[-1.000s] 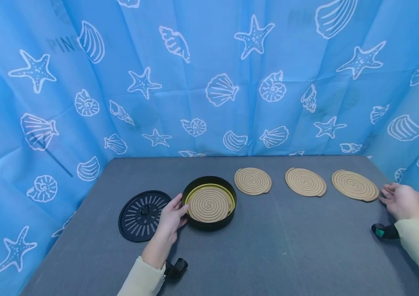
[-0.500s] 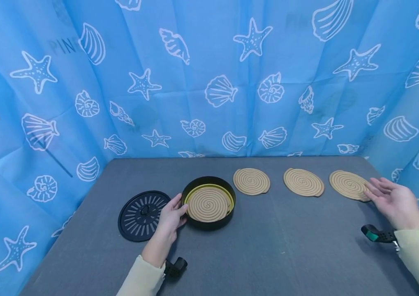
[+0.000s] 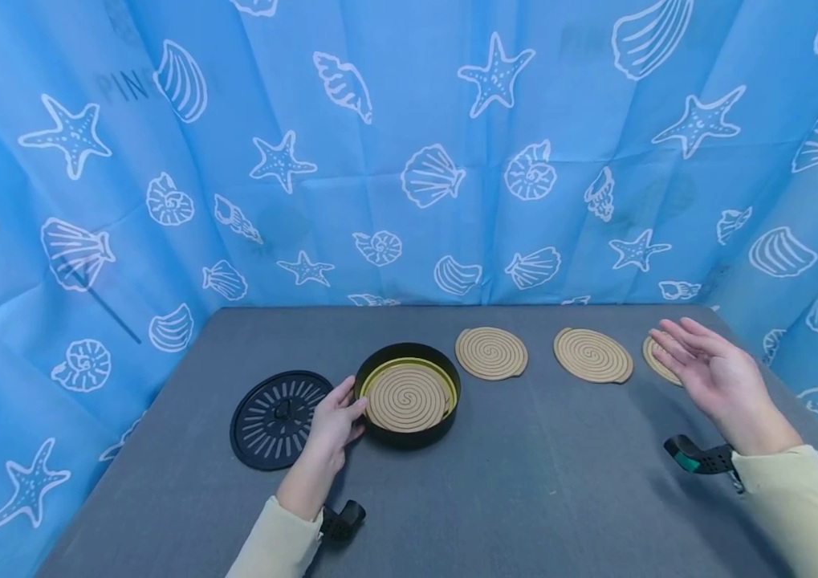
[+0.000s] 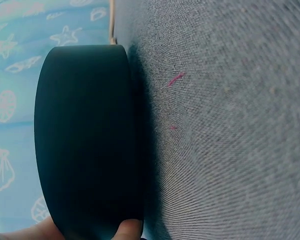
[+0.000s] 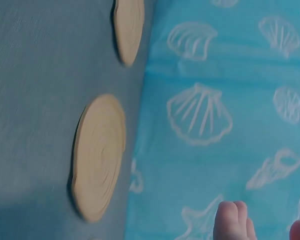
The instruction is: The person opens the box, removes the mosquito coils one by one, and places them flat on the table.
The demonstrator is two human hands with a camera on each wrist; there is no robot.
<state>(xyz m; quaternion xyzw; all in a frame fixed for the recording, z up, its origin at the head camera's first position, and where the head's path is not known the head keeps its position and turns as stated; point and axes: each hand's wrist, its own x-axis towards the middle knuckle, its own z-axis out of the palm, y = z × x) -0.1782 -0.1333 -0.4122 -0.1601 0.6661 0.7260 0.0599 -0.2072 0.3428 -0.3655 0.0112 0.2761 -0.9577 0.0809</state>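
In the head view my left hand grips the left side of a round black mosquito coil holder. A yellow ring lines the holder, and a tan mosquito coil lies flat inside. The left wrist view shows the holder's dark outer wall standing on the table, with fingertips at its lower edge. My right hand is raised over the table's right side, palm up, fingers loosely extended and holding nothing. It hides much of the rightmost coil. In the right wrist view only its fingertips show.
A black slotted lid lies left of the holder, partly behind my left hand. Two more coils, one left and one right, lie along the back of the grey table. A blue shell-print curtain hangs behind.
My right hand has left the rightmost coil's outer edge, turned palm up and moved left, now covering much of that coil in view. My left hand and the holder have stayed put.
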